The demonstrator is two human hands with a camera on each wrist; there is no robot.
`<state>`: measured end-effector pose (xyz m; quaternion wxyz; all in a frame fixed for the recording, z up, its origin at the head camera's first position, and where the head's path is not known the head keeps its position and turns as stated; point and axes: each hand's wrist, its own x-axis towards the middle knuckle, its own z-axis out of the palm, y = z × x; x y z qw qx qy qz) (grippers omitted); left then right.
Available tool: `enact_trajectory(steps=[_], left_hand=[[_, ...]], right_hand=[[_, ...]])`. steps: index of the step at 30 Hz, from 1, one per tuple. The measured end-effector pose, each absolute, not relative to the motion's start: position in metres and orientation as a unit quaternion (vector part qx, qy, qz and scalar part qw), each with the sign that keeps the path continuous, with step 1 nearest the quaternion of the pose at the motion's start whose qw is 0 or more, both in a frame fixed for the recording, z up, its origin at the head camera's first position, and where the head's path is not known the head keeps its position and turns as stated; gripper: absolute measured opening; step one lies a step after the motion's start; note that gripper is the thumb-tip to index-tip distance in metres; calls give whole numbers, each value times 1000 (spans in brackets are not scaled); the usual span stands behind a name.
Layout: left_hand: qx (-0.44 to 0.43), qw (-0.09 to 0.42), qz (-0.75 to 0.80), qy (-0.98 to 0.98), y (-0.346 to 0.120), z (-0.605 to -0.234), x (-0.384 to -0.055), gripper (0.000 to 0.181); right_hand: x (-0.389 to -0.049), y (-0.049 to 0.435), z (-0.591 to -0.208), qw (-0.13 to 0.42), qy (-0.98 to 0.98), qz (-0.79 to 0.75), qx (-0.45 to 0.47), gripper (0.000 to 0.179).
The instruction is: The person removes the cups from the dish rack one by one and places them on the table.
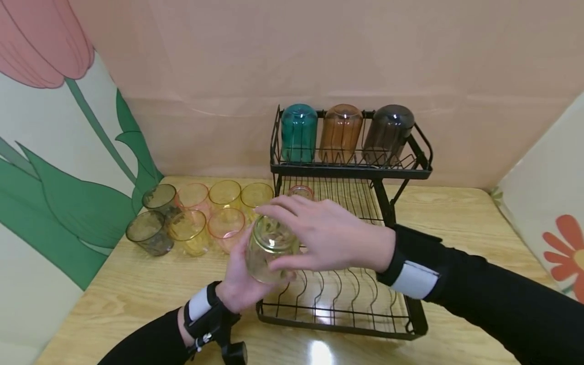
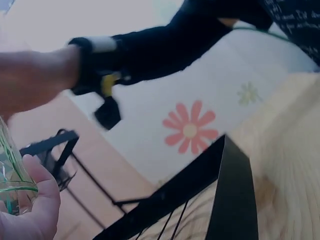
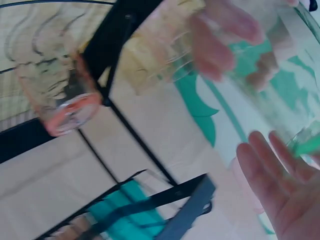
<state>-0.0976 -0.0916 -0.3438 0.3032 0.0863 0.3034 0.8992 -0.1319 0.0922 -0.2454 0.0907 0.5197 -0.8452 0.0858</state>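
My left hand (image 1: 246,279) holds a clear, faintly green drinking glass (image 1: 266,258) around its side, above the front of the black dish rack (image 1: 337,332). The glass tilts, one round end facing up. Over that end stretches my right hand (image 1: 324,233), its fingers extended and its thumb in front of the glass. In the right wrist view the right hand (image 3: 280,195) shows loosely spread fingers beside the glass (image 3: 280,85); firm contact is unclear. A thumb of the left hand (image 2: 40,210) lies along the glass in the left wrist view.
Upside-down teal (image 1: 298,133), amber (image 1: 341,134) and dark grey (image 1: 389,134) glasses stand on the upper rack shelf. A pink-rimmed glass (image 1: 301,191) sits on the lower rack, partly hidden. Several grey, pink and yellow glasses (image 1: 188,233) stand on the wooden table to the left.
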Motion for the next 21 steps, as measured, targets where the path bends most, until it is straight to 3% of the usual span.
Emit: enact_trajectory(steps=[7, 11, 17, 21], left_hand=[[73, 246, 907, 333, -134, -340, -98, 54], [69, 168, 893, 412, -157, -335, -107, 53], [99, 40, 793, 599, -184, -332, -132, 33], [155, -6, 652, 743, -191, -334, -143, 29]], right_hand=[[-135, 139, -271, 162, -847, 113, 494, 66], [-135, 163, -290, 167, -855, 106, 479, 61], [-135, 187, -313, 158, -870, 107, 456, 52], [-135, 194, -323, 159, -873, 93, 451, 51]])
